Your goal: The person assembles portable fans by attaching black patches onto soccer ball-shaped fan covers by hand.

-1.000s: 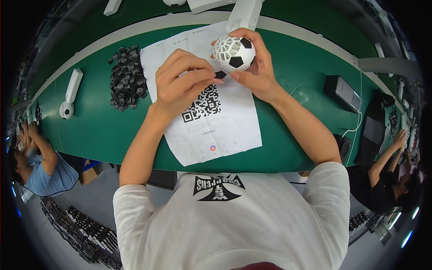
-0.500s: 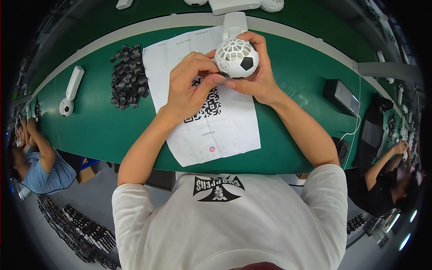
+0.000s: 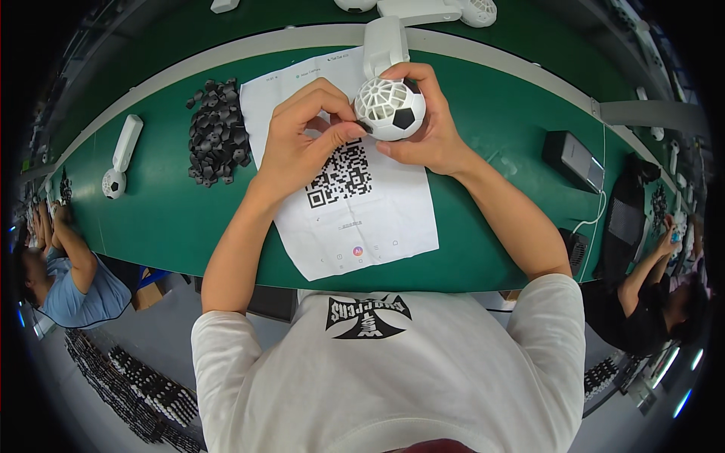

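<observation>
A white soccer-ball-shaped device [image 3: 389, 124] with a web-like grille and black pentagon patches is in my right hand [image 3: 434, 132], whose fingers wrap its right side. Its white handle [image 3: 384, 44] points away toward the far edge of the table. At the ball's lower left, my left hand [image 3: 310, 143] pinches a small black piece [image 3: 365, 127] against the shell; the fingers partly hide it. Under both hands lies a creased white paper sheet [image 3: 340, 238] with a printed square code. A heap of loose black pieces [image 3: 219, 136] sits left of the paper.
Another white ball-headed device [image 3: 124, 155] lies on the green table at left. A black box with a screen [image 3: 575, 161] and a white cable stands at right. More white devices [image 3: 419, 10] lie beyond the raised rim. People work on both sides.
The ball has turned and shifted slightly left, its grille now facing more to the left. My right thumb has drawn apart from my left fingers, and the black piece shows more clearly.
</observation>
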`<state>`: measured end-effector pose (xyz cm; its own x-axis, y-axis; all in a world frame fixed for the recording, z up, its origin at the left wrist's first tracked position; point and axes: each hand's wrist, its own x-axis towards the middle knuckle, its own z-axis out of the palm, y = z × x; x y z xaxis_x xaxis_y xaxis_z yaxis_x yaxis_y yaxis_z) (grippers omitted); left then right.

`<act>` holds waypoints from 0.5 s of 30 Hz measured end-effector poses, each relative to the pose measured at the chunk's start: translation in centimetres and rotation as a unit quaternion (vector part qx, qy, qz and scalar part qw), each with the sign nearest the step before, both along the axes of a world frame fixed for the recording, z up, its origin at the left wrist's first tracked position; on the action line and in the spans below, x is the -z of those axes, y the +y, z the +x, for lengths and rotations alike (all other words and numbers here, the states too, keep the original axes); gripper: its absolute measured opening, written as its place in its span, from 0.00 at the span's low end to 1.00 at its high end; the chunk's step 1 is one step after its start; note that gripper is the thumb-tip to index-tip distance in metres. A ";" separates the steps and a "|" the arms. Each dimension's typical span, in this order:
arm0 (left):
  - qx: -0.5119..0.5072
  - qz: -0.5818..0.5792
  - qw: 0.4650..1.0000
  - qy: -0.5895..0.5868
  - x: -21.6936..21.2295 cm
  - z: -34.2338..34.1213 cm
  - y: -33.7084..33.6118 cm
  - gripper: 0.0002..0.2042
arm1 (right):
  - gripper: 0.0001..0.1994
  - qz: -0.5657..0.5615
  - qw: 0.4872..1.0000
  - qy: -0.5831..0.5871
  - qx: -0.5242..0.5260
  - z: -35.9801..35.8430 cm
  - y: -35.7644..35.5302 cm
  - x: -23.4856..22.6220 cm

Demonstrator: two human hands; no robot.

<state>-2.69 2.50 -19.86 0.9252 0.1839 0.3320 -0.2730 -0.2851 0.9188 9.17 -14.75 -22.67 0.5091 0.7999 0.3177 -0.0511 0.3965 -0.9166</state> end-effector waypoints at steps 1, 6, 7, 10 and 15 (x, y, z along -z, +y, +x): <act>-0.001 0.006 1.000 -0.008 0.0 0.1 0.1 0.10 | 0.38 -0.008 1.000 -0.005 -0.001 0.0 0.0 0.0; 0.009 -0.014 0.998 0.059 -0.3 -0.1 0.6 0.17 | 0.39 -0.024 0.997 -0.076 0.018 -0.6 0.2 -0.1; 0.030 -0.013 0.996 0.088 -0.3 -0.2 0.8 0.19 | 0.39 -0.018 0.997 -0.077 0.023 -0.6 0.2 -0.2; 0.034 -0.014 0.997 0.061 0.9 -0.2 0.2 0.18 | 0.36 -0.032 0.996 -0.084 0.001 -0.5 0.3 -0.2; 0.017 0.034 0.999 0.001 0.4 0.9 -0.6 0.14 | 0.34 -0.030 0.998 0.013 0.048 0.1 0.0 -0.9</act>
